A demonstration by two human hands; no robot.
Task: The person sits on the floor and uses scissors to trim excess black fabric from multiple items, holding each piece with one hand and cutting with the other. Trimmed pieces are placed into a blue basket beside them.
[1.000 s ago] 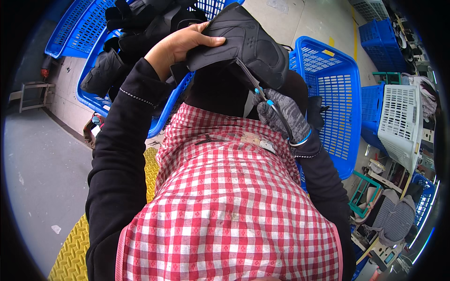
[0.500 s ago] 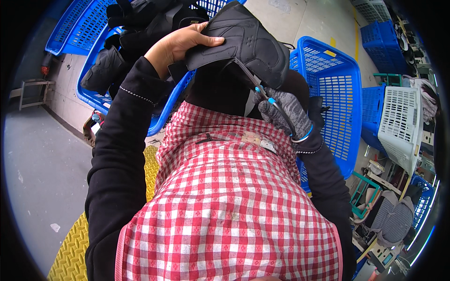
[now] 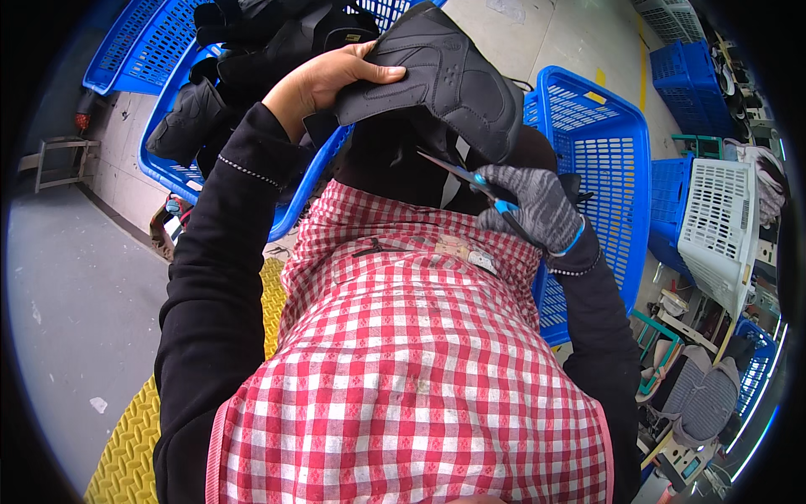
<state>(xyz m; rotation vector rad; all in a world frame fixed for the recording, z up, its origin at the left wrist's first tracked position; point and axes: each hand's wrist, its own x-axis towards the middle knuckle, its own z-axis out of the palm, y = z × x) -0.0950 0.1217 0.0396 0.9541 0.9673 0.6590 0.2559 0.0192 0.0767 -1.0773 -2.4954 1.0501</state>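
My bare left hand [image 3: 340, 77] grips a black stitched shoe upper [image 3: 445, 76] by its near left edge, thumb on top and fingers underneath. The upper is held above my lap, its embossed side facing up. In a grey knitted glove, my right hand [image 3: 534, 204] is closed around a pair of scissors [image 3: 470, 176] with blue marks by the handles. The blades look closed and point up and left, just below the upper's near edge and apart from it. Part of the scissors' handles is hidden by the glove.
Left of my knees, a blue basket [image 3: 294, 206] holds several black uppers [image 3: 189, 122]. Another blue basket [image 3: 617, 160] stands to my right. Beyond it are a white crate [image 3: 715, 227] and grey shoe parts [image 3: 705, 391]. A yellow textured mat [image 3: 126, 445] lies at the lower left.
My right hand has drawn the scissors down and right, away from the upper's edge, and the glove has turned back-up. My left hand and the upper have hardly moved.
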